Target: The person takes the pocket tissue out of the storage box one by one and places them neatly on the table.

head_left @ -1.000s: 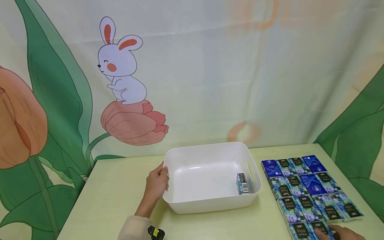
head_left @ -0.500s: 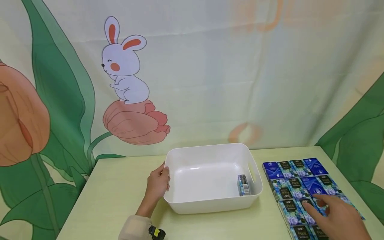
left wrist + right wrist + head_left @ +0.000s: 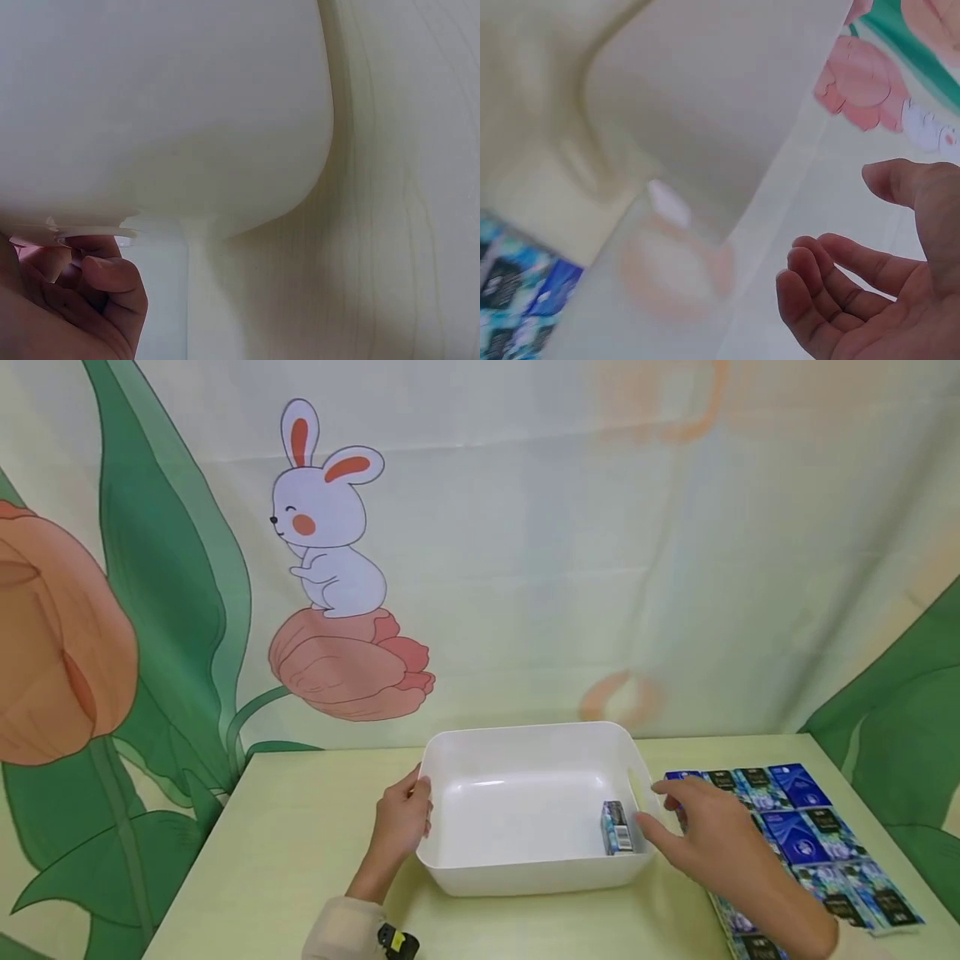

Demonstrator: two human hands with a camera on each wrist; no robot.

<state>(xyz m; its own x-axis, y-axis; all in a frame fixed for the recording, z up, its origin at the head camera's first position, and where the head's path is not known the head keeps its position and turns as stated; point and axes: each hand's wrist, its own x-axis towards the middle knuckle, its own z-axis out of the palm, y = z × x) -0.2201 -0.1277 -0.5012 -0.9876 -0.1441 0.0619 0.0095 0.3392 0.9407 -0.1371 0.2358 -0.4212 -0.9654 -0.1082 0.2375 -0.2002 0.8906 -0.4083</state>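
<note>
A white plastic bin (image 3: 525, 878) stands on the table with one small floral-print tissue pack (image 3: 617, 828) upright inside, by its right end. My left hand (image 3: 402, 817) grips the bin's left end; in the left wrist view its fingers (image 3: 112, 277) curl through the handle slot. My right hand (image 3: 708, 831) is at the bin's right end, beside the handle slot, thumb and fingers spread apart. Nothing lies between them in the right wrist view, where the hand (image 3: 870, 289) has loosely bent fingers. The right forearm covers part of the laid-out packs.
Rows of flat tissue packs (image 3: 798, 837), some blue and some floral, lie side by side on the right of the pale table (image 3: 285, 843). A printed cloth (image 3: 510, 568) with a rabbit and tulips hangs behind the table's back edge.
My right hand has moved from the front tissue packs, up and left over the rows, to the bin's right end. The left hand keeps its grip. The view has shifted slightly.
</note>
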